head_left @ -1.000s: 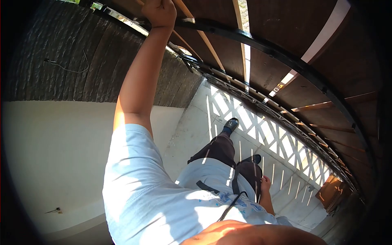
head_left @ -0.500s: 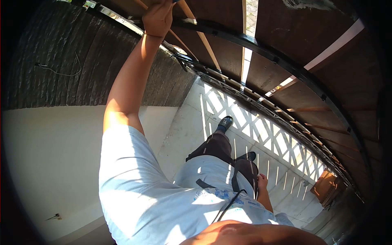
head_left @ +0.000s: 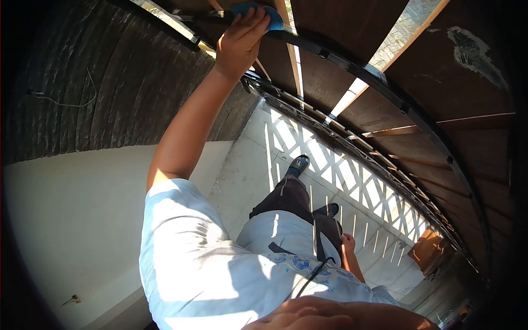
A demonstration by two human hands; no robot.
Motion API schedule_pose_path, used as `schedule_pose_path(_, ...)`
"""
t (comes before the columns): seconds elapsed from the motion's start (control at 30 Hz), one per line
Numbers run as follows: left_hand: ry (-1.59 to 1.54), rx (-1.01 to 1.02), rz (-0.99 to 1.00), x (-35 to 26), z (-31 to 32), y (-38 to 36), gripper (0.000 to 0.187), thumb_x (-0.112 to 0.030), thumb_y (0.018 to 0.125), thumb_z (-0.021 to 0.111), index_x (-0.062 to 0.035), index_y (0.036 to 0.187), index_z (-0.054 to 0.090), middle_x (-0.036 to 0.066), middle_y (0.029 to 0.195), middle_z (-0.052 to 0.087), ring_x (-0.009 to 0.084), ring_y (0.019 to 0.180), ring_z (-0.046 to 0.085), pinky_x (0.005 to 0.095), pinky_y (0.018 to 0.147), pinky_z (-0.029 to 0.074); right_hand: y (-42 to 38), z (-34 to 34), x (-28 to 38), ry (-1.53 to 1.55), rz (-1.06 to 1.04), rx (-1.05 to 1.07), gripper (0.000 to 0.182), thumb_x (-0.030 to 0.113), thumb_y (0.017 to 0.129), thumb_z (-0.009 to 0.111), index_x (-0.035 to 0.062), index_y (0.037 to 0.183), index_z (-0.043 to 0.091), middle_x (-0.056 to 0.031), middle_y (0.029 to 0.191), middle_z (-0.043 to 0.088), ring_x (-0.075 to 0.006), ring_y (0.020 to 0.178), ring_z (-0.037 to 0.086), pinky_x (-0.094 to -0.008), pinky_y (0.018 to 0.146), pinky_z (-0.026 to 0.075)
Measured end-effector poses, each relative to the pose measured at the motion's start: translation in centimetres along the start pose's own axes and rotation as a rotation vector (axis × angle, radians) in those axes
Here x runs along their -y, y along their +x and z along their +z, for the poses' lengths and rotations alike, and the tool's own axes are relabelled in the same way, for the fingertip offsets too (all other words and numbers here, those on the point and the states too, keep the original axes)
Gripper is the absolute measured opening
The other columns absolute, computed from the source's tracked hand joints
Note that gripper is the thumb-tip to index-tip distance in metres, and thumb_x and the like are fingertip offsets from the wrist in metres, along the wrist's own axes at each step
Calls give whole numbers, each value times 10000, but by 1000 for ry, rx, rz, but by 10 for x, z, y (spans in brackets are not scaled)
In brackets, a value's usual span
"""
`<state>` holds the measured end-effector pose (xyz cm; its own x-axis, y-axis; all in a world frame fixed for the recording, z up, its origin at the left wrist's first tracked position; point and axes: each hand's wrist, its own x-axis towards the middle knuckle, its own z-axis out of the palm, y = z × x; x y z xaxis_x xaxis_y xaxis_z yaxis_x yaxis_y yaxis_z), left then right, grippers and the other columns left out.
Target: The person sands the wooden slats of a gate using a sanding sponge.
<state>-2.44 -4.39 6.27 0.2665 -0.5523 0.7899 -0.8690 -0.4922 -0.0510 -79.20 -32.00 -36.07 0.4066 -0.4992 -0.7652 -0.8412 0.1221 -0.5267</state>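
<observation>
My left hand (head_left: 241,44) is raised to the top of the view, its fingers closed over a blue cloth (head_left: 275,20). The cloth is pressed against the black metal rail (head_left: 352,69) of a fence or gate with dark brown panels (head_left: 322,82). Part of the cloth is hidden under my fingers. My right hand (head_left: 348,243) hangs low beside my thigh, fingers curled, with nothing visible in it.
A dark ridged wall (head_left: 82,99) above pale plaster stands at the left. Tiled floor (head_left: 242,170) with lattice shadows lies under my shoes (head_left: 298,164). A brown box-like object (head_left: 426,250) sits by the fence's foot at the right. A thin wire (head_left: 66,102) hangs on the wall.
My left hand has moved right and slightly down in the view, bringing more of the blue cloth into sight on the rail. The view has shifted along the fence. My right hand still hangs low.
</observation>
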Motion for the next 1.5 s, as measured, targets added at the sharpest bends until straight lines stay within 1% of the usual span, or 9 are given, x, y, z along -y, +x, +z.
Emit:
schedule_pose_path(0.23, -160, -414, -729, -34, 13, 35, 269, -33, 1015, 607, 53, 1257, 687, 232, 1168, 742, 242, 1016, 735, 295, 886, 530, -18, -6, 56, 123, 218, 84, 368, 77, 909, 654, -18, 1264, 642, -123, 974, 712, -184, 782, 667, -270, 650, 501)
schedule_pose_path(0.53, -14, -280, -521, -86, 10, 38, 233, -96, 1007, 614, -12, 1191, 729, 195, 1153, 738, 383, 1017, 721, 421, 1021, 509, -18, -18, 66, 23, 133, 108, 373, 138, 937, 627, -12, 1279, 620, -153, 1044, 712, -231, 899, 704, -352, 780, 558)
schedule_pose_path(0.63, -167, -267, -1161, -73, 12, 50, 222, -160, 1015, 625, -1, 1095, 756, 178, 1056, 772, 329, 871, 742, 419, 890, 539, -24, -23, 77, 94, 216, 81, 372, 153, 937, 631, -11, 1271, 631, -147, 1043, 714, -230, 915, 703, -363, 800, 556)
schedule_pose_path(0.77, 168, -419, -521, -98, 39, 42, 235, -180, 1019, 628, 6, 1035, 771, 161, 901, 771, 254, 846, 715, 347, 777, 528, -11, -28, 33, 79, 166, 72, 387, 146, 946, 616, -28, 1292, 617, -136, 1043, 719, -215, 916, 701, -343, 808, 559)
schedule_pose_path(1.0, 94, -350, -826, -81, 39, 42, 205, -147, 1013, 620, -10, 1045, 770, 143, 755, 731, 295, 565, 529, 341, 624, 472, -5, -34, 42, 95, 153, 89, 403, 139, 948, 613, -29, 1314, 604, -126, 1034, 723, -199, 887, 691, -324, 805, 551)
schedule_pose_path(1.07, 20, -281, -857, -90, 35, 38, 217, -150, 999, 616, -21, 1108, 752, 171, 997, 762, 387, 1081, 694, 487, 967, 555, -1, -34, 45, 84, 205, 90, 408, 142, 944, 614, -18, 1319, 605, -125, 1040, 724, -199, 878, 687, -321, 788, 547)
schedule_pose_path(1.2, 176, -397, -562, -76, 25, 33, 252, -179, 1012, 605, 22, 933, 735, 194, 851, 744, 410, 911, 720, 435, 821, 561, 5, -34, 47, -51, 124, 111, 395, 138, 941, 612, -7, 1309, 615, -128, 1045, 724, -207, 872, 688, -328, 780, 549)
schedule_pose_path(1.27, -159, -399, -1099, -76, 12, 54, 217, -168, 1010, 618, -29, 1067, 775, 173, 895, 771, 368, 744, 713, 387, 718, 531, 6, -34, 56, -25, 147, 115, 382, 124, 934, 612, -6, 1292, 631, -135, 1030, 726, -209, 871, 689, -326, 777, 551)
schedule_pose_path(1.5, 31, -31, -635, -163, -19, 14, 224, -167, 1023, 619, -57, 1173, 744, 161, 1009, 769, 297, 905, 738, 444, 1001, 521, 17, -44, 59, -130, -43, 76, 385, 129, 896, 675, -7, 1255, 653, -128, 1021, 725, -189, 852, 690, -320, 755, 551)
